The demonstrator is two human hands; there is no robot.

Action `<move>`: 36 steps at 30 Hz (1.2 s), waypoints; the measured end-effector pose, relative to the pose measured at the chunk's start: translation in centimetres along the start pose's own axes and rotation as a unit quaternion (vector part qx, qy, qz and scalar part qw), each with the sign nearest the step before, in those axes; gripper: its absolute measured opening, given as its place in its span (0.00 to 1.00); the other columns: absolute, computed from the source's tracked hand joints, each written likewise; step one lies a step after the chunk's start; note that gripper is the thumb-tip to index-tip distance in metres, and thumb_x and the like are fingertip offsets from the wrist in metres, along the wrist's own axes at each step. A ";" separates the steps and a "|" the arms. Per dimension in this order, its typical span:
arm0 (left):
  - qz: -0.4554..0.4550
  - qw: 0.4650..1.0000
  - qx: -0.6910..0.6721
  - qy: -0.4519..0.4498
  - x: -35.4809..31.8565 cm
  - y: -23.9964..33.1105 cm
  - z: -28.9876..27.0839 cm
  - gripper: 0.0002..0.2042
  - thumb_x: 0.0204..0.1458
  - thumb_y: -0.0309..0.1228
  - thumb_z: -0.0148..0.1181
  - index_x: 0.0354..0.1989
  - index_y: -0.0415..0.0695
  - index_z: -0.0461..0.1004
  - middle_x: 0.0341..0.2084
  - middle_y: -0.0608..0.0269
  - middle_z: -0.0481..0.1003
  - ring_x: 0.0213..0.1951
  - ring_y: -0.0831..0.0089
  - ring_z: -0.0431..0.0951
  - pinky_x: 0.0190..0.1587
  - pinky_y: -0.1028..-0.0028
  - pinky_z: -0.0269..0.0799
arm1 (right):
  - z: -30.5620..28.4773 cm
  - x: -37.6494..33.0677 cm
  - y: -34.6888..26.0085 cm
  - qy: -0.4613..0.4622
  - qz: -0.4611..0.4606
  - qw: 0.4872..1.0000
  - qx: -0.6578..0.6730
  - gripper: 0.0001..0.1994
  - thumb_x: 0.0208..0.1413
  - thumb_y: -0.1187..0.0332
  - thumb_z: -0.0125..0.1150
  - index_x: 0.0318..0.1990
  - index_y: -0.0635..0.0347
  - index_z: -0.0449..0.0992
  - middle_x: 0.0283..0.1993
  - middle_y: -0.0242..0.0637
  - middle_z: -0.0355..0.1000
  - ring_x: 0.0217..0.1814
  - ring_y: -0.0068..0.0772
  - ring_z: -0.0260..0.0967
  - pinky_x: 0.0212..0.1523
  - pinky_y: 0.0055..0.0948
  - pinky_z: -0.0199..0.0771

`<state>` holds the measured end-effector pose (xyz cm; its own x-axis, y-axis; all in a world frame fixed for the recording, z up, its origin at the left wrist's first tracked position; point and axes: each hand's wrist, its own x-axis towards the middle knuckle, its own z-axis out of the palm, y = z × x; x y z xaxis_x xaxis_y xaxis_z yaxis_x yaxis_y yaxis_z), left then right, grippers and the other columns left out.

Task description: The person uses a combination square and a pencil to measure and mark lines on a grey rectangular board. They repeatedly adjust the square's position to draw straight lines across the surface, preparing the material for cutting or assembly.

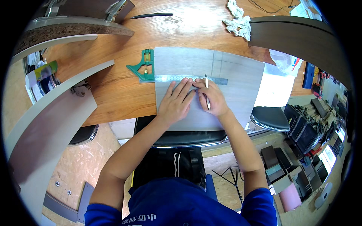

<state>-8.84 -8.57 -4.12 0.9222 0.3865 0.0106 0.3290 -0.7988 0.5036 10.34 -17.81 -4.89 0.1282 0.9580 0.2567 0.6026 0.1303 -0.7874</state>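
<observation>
A grey wood-grain board (241,90) lies on the table in front of me. Against its left edge sits the green head of a combination square (149,67), and the square's steel rule (166,78) runs rightward across the board. My left hand (175,101) is laid flat on the board, fingers stretched out and fingertips at the rule's lower edge. Just to the right, my right hand (214,98) grips a slim white pen (207,102), its dark end up by the rule. Faint lines cross the board above the rule.
A black pen (151,15) and crumpled white tissue (240,26) lie toward the table's far side. Upright panels stand left (56,109) and right (294,39). Black stools (188,138) are tucked at the near edge. Bins and boxes (286,165) fill the right.
</observation>
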 end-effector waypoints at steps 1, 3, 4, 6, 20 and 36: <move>-0.006 1.000 -0.005 0.006 0.0 0.1 0.0 0.22 0.49 0.30 0.65 0.56 0.47 0.76 0.70 0.54 0.64 0.74 0.59 0.58 0.73 0.49 0.51 | -0.1 0.1 -0.2 -0.004 0.026 1.000 0.009 0.16 0.51 0.80 0.63 0.48 0.61 0.74 0.53 0.47 0.79 0.56 0.54 0.75 0.59 0.46 0.74; -0.013 1.000 -0.011 0.012 0.1 0.2 0.0 0.22 0.50 0.29 0.64 0.56 0.47 0.76 0.70 0.54 0.64 0.73 0.59 0.59 0.73 0.49 0.52 | -0.7 0.6 -1.0 -0.013 0.078 0.996 0.028 0.16 0.55 0.78 0.61 0.53 0.63 0.75 0.52 0.47 0.79 0.54 0.54 0.75 0.58 0.44 0.75; -0.016 1.000 -0.013 0.011 0.0 0.3 0.0 0.22 0.50 0.29 0.63 0.56 0.47 0.76 0.69 0.54 0.64 0.74 0.59 0.58 0.73 0.49 0.52 | -0.9 1.5 -1.6 0.014 0.101 0.993 0.064 0.16 0.58 0.76 0.59 0.55 0.63 0.74 0.51 0.46 0.79 0.51 0.52 0.76 0.56 0.43 0.75; -0.018 1.000 -0.009 0.011 0.0 0.5 -0.1 0.22 0.50 0.30 0.63 0.57 0.47 0.76 0.68 0.54 0.66 0.73 0.58 0.59 0.73 0.49 0.52 | -0.9 4.0 -3.0 0.067 0.147 0.978 0.136 0.17 0.63 0.72 0.56 0.59 0.64 0.74 0.49 0.46 0.80 0.47 0.48 0.77 0.52 0.40 0.76; 0.005 0.999 0.024 0.032 0.1 0.1 0.2 0.25 0.46 0.34 0.66 0.57 0.47 0.76 0.60 0.55 0.69 0.65 0.56 0.66 0.71 0.49 0.55 | 4.6 12.8 -0.5 -0.145 0.277 0.918 0.243 0.14 0.67 0.61 0.59 0.46 0.64 0.82 0.30 0.36 0.76 0.28 0.22 0.70 0.31 0.26 0.73; 0.010 1.000 0.018 0.006 -0.1 0.0 0.4 0.25 0.47 0.36 0.66 0.56 0.46 0.75 0.56 0.55 0.71 0.64 0.56 0.65 0.71 0.47 0.53 | 5.1 14.0 -2.2 -0.177 0.241 0.950 0.093 0.10 0.51 0.65 0.62 0.33 0.62 0.81 0.30 0.49 0.80 0.33 0.53 0.78 0.39 0.40 0.79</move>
<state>-8.79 -8.81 -4.46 0.9262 0.3759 0.0309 0.3180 -0.8224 0.4718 6.76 -3.35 -2.42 0.0602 0.9397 -0.3367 0.3873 -0.3329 -0.8598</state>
